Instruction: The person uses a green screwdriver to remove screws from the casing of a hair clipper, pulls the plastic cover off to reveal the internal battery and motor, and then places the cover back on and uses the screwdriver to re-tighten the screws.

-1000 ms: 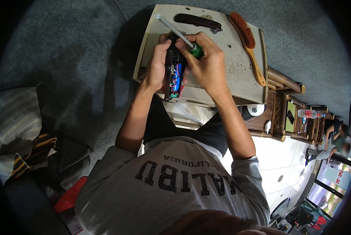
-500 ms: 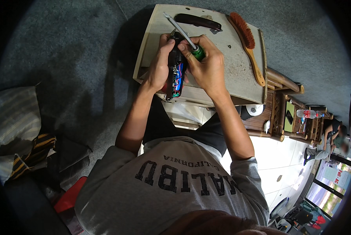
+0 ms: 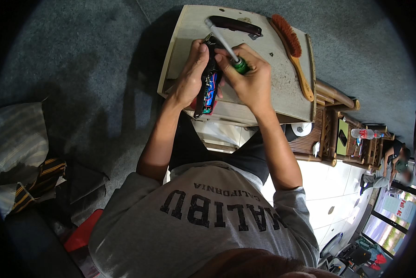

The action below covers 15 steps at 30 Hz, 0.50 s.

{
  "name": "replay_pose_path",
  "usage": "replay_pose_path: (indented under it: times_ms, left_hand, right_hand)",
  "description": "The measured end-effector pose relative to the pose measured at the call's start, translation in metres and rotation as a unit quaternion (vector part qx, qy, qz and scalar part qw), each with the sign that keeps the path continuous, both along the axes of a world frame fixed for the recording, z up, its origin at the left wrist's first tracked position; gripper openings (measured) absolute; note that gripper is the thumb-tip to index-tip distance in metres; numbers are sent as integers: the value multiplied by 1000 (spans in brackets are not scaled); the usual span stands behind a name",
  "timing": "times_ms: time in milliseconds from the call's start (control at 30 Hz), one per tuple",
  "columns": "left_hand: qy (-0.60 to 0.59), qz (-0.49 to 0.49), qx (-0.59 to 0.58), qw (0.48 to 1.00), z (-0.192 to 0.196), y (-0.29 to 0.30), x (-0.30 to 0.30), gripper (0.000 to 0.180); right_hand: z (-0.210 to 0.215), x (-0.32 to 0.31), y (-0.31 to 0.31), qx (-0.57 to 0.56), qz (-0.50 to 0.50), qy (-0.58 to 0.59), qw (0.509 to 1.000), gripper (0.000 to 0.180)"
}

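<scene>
An opened hair clipper (image 3: 210, 90) stands lengthwise in my left hand (image 3: 192, 76), whose fingers are closed round its left side. Its black body lies bare along the lower half, with blue parts, red wires and a bit of green board showing. A small metal tip juts out at its far end. My right hand (image 3: 253, 81) is closed on a screwdriver (image 3: 226, 44) with a green handle; the shaft slants up and left over the clipper. My right thumb and fingertips are at the clipper's upper right side. Beyond them lies a dark curved cover (image 3: 233, 25) on the small table.
The pale, worn table (image 3: 277, 83) has a wooden-handled brush (image 3: 291, 44) along its right side. To the right are bamboo furniture (image 3: 326, 134), a plastic bottle (image 3: 363, 134) and a phone (image 3: 342, 137). Another person (image 3: 393, 162) is farther off. Striped cloth (image 3: 20, 139) lies at left.
My right hand and the screwdriver have shifted slightly right and down, and the shaft's tip has swung right. The clipper has turned a little, showing more of its inside.
</scene>
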<state>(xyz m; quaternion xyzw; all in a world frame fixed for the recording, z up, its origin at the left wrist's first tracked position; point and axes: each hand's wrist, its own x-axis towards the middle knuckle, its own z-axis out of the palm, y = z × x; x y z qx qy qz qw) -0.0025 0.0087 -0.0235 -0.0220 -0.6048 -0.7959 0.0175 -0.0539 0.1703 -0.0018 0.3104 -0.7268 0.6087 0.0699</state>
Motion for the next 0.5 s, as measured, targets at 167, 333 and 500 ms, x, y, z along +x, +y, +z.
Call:
replay_pose_path:
  times_ms: [167,333,500]
  left_hand:
    - [28,-21,-8,999,1,3,-1,48]
    - [37,-21,-44,998,4,3,0,49]
    - [36,-22,-90,995,6,5,2,47]
  right_hand:
    - [8,-10,11,4,52,-156,986,18]
    - [12,-10,13,24,45,-131,990,23]
    - [14,-13,20,107,24,-52,993,25]
